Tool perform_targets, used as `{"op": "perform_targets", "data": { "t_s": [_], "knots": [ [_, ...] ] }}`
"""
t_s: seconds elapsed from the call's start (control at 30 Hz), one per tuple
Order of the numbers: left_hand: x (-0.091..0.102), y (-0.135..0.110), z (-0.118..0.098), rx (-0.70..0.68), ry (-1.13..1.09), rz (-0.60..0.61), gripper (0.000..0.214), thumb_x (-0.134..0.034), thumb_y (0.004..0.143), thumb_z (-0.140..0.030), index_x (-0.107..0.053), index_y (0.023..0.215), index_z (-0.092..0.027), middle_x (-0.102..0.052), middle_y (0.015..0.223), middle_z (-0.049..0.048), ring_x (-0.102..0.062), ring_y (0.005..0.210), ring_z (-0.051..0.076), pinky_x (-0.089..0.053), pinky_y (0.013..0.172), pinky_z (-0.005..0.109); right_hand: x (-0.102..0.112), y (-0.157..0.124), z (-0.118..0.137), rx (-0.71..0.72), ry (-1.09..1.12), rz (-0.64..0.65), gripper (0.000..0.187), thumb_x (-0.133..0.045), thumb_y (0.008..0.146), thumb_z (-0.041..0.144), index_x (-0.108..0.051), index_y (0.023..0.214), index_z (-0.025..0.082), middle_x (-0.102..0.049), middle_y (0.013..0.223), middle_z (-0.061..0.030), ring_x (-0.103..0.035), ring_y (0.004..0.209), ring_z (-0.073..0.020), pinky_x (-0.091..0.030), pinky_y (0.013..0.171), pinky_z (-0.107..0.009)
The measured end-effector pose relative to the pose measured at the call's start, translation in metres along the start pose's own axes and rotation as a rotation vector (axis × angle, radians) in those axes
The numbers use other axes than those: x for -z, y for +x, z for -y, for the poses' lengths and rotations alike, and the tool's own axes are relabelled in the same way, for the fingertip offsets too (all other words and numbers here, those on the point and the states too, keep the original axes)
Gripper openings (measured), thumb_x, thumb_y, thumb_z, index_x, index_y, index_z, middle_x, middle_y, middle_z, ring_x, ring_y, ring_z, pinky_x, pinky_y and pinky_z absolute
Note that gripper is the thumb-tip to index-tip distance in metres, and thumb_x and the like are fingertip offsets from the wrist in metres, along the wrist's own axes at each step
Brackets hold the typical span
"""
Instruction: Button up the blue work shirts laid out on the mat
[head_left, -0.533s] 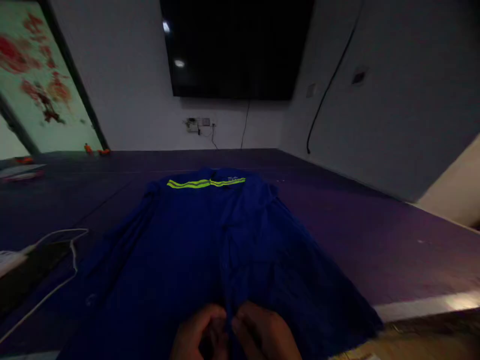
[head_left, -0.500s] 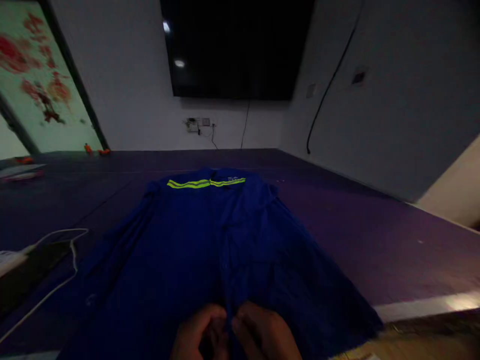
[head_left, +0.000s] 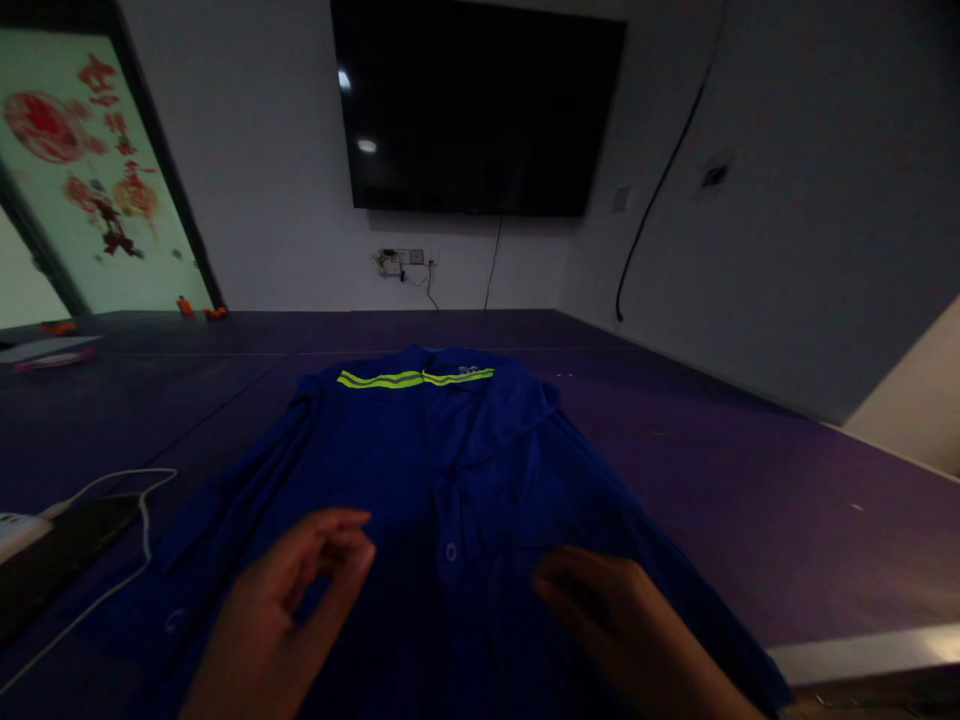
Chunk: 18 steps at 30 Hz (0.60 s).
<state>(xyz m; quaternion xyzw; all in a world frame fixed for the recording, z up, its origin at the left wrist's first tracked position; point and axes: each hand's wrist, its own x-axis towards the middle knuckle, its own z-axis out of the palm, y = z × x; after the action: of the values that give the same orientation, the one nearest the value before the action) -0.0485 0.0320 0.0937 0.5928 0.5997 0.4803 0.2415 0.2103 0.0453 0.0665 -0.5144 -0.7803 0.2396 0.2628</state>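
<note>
A blue long-sleeved work jacket (head_left: 375,470) lies front up, its collar away from me. Yellow-green reflective stripes (head_left: 381,380) cross its chest. A button (head_left: 451,551) shows on the front placket between my hands. Over the left side of the jacket is my left hand (head_left: 300,575), thumb and fingers curved and apart with nothing between them. My right hand (head_left: 611,600) is over the right side, fingers bent with a dark gap before the thumb. It is dim and blurred, and no cloth shows in its grip.
The jacket lies on a purple surface (head_left: 720,490) with a pale front edge at right. A white cable (head_left: 146,520) runs beside a dark flat object (head_left: 75,550) at left. Small orange objects (head_left: 216,313) stand farther back. A television (head_left: 480,110) hangs on the wall.
Both hands have let go of the jacket's middle front and moved apart, left hand leftward, right hand rightward. The button between them now shows. The view has tilted up slightly.
</note>
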Motion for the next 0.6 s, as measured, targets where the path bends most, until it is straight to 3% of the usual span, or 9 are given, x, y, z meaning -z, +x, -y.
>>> {"op": "perform_targets", "data": {
  "t_s": [0.17,0.27,0.33,0.47,0.6],
  "knots": [
    [0.017,0.1,-0.021,-0.196,0.168,-0.279,0.037,-0.053,0.072,-0.04,-0.056,0.101,-0.017,-0.062,0.101,0.0078,-0.06,0.088,0.02,-0.05,0.077,0.033,0.053,0.066,-0.02,0.051,-0.198,-0.055,0.027,-0.044,0.082,0.039,-0.062,0.079,0.02,-0.062,0.067,-0.0011,-0.056,0.06,-0.0138,-0.039,0.054,-0.022],
    [0.012,0.166,-0.014,-0.24,0.381,-0.465,0.043,-0.053,0.072,-0.031,-0.05,0.111,-0.015,-0.054,0.116,0.0119,-0.052,0.105,0.024,-0.045,0.088,0.039,0.069,0.123,-0.05,0.046,-0.313,-0.097,0.025,-0.047,0.08,0.036,-0.063,0.09,0.021,-0.067,0.088,-0.0043,-0.061,0.078,-0.0177,-0.044,0.07,-0.026],
    [0.007,0.205,-0.001,-0.226,0.532,-0.515,0.044,-0.053,0.072,-0.028,-0.048,0.113,-0.014,-0.052,0.118,0.0126,-0.046,0.113,0.027,-0.038,0.095,0.043,0.077,0.162,-0.075,-0.008,-0.384,-0.182,0.033,-0.048,0.08,0.034,-0.059,0.107,0.018,-0.064,0.103,-0.009,-0.06,0.092,-0.0206,-0.043,0.081,-0.028],
    [-0.003,0.26,0.036,-0.031,0.72,-0.444,0.053,-0.054,0.071,-0.029,-0.043,0.12,-0.011,-0.048,0.123,0.0186,-0.039,0.119,0.033,-0.038,0.093,0.046,0.091,0.226,-0.124,-0.219,-0.441,-0.344,0.049,-0.047,0.081,0.039,-0.05,0.12,0.01,-0.057,0.115,-0.0164,-0.051,0.11,-0.0255,-0.04,0.09,-0.031],
    [-0.008,0.289,0.077,0.153,0.832,-0.35,0.066,-0.055,0.071,-0.035,-0.033,0.128,-0.01,-0.034,0.135,0.0223,-0.026,0.127,0.038,-0.035,0.092,0.052,0.099,0.269,-0.16,-0.411,-0.426,-0.336,0.05,-0.048,0.08,0.044,-0.055,0.114,0.007,-0.06,0.109,-0.0188,-0.054,0.107,-0.0272,-0.043,0.085,-0.03]
  ]
}}
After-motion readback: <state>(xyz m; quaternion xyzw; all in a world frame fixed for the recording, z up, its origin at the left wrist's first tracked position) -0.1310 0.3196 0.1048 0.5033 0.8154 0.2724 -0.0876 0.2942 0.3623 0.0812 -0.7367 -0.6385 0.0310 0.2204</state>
